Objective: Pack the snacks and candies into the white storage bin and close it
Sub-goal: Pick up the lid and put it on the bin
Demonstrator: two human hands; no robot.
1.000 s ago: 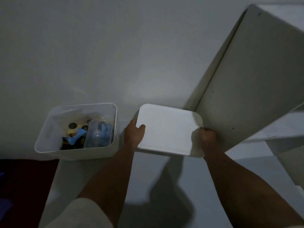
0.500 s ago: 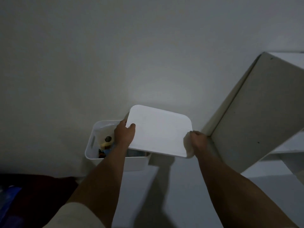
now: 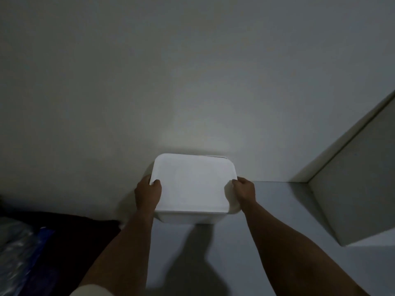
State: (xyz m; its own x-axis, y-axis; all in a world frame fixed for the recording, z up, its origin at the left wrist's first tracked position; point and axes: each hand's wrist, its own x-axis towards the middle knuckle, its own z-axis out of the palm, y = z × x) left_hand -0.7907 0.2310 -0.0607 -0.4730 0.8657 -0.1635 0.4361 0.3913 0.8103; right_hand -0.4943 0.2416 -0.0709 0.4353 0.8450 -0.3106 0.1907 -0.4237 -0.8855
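Observation:
The white lid [image 3: 192, 182] lies flat over the white storage bin [image 3: 192, 218], whose front wall shows just below it. A thin strip of the bin's far rim peeks out at the lid's back right corner. My left hand [image 3: 148, 193] grips the lid's left edge, thumb on top. My right hand [image 3: 244, 192] grips its right edge the same way. The snacks and candies are hidden under the lid.
The bin stands on a pale table [image 3: 267, 221] against a plain wall [image 3: 171, 82]. A white cabinet panel [image 3: 352, 189] rises at the right. A dark red surface [image 3: 70, 242] and crinkled plastic wrap [image 3: 15, 253] lie at the lower left.
Both hands carried the lid leftwards from beside the bin and set it over the bin's opening. The contents, seen earlier, are now covered. The view has also shifted left.

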